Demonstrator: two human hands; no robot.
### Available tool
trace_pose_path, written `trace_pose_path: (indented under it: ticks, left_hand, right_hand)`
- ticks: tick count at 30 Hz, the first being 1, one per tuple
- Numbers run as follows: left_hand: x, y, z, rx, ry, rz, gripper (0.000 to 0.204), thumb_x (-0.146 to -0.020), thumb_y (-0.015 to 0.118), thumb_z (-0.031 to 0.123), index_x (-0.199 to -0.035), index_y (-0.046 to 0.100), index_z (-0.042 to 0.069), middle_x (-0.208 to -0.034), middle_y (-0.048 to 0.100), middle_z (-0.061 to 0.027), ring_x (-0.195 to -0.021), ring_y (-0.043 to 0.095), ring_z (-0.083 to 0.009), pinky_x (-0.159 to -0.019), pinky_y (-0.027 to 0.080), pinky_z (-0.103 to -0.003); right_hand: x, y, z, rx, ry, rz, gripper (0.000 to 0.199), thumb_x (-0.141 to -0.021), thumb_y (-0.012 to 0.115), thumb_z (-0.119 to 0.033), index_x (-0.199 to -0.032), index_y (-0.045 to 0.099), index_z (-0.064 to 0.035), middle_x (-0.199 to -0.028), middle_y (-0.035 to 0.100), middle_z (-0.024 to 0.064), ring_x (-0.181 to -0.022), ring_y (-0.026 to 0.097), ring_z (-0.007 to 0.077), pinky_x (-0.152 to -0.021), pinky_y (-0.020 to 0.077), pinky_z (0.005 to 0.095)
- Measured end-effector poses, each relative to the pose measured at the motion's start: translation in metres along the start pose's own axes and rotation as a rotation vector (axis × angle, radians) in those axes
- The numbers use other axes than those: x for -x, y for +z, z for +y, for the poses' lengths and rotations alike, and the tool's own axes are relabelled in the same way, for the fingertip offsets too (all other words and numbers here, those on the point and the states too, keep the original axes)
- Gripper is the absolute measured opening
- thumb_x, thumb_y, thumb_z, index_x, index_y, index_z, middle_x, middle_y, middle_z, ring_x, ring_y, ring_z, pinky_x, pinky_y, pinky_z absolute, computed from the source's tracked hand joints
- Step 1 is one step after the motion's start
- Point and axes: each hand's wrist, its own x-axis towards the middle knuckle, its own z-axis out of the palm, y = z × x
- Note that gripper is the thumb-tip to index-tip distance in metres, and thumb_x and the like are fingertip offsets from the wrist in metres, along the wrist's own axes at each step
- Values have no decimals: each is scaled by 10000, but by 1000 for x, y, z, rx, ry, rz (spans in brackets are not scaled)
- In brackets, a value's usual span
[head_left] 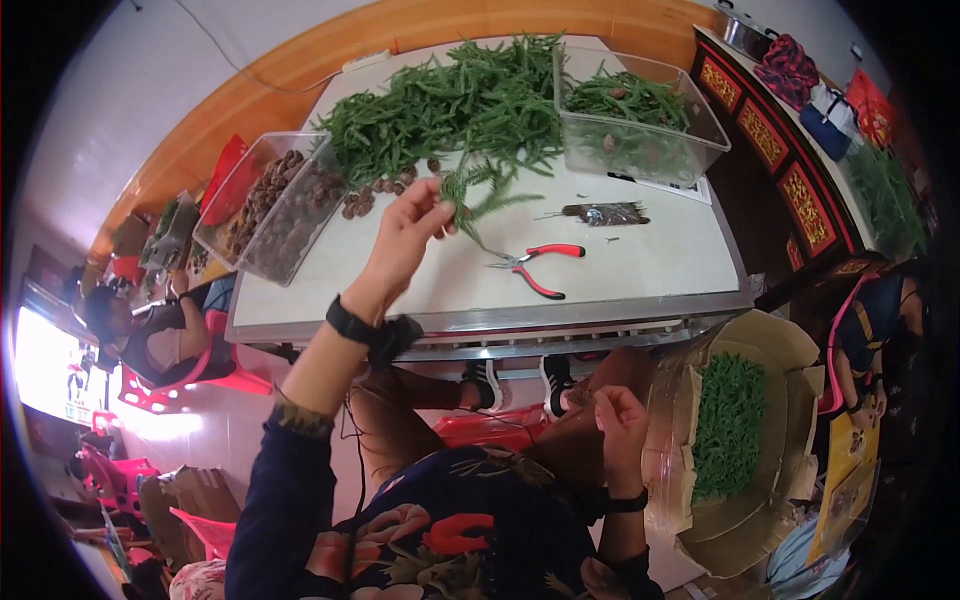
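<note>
My left hand (405, 228) is raised over the near part of the white table, its fingers pinched on a green artificial pine sprig (462, 205). The sprig's thin stem points down toward red-handled pliers (520, 262), which lie with their handles spread. Low over my lap, my right hand (622, 420) is closed, with a small brown pine cone (579, 397) at its fingertips. Loose pine cones (388, 185) lie on the table beyond my left hand. A bundle of thin dark wires in clear wrap (605, 213) rests to the right of the pliers.
A large heap of green sprigs (460, 100) covers the table's far side. Clear bins hold pine cones (275, 205) at left and sprigs (640, 140) at right. An open cardboard box (790, 430) with greenery stands by my right side. Other people sit left and right.
</note>
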Motion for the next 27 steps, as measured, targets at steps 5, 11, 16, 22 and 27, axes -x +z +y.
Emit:
trace_pose_path:
  ticks: [5, 11, 16, 22, 27]
  left_hand:
    - [64, 14, 15, 674, -171, 27, 291, -970, 542, 117, -1255, 522, 64, -963, 614, -51, -774, 538, -107, -687, 444, -238]
    - [109, 2, 12, 958, -237, 89, 244, -967, 535, 71, -1210, 529, 56, -1018, 633, -64, -800, 543, -99, -703, 450, -223]
    - [129, -3, 1, 954, -244, 132, 256, -964, 531, 54, -1219, 525, 50, -1035, 633, -73, -813, 551, -101, -707, 454, -213]
    - [144, -8, 2, 976, -265, 174, 261, -961, 529, 41, -1222, 520, 38, -1062, 635, -87, -834, 560, -106, -727, 463, -217]
    - [159, -12, -8, 986, -324, 160, 317, -934, 530, 18, -1249, 506, 27, -1103, 634, -85, -843, 561, -99, -753, 471, -225]
  right_hand:
    - [-13, 38, -10, 35, -30, -119, 40, -930, 610, -56, -939, 619, -18, -763, 572, -35, -616, 463, 16, -552, 360, 168]
    - [-23, 82, -48, 25, -22, -317, 24, -928, 602, -24, -940, 606, -3, -781, 581, -25, -645, 492, 23, -603, 399, 169]
    - [-31, 118, -81, 129, -208, -452, 49, -873, 668, -32, -898, 640, -1, -923, 610, 31, -761, 524, 45, -674, 418, 183]
    - [-59, 159, -88, 450, -738, -454, 98, -824, 712, -74, -856, 653, -3, -1001, 622, 101, -825, 568, 110, -746, 449, 239]
    - [-63, 176, -79, 287, -279, -649, 98, -847, 691, -76, -858, 652, 13, -977, 624, 85, -896, 577, 156, -800, 450, 268]
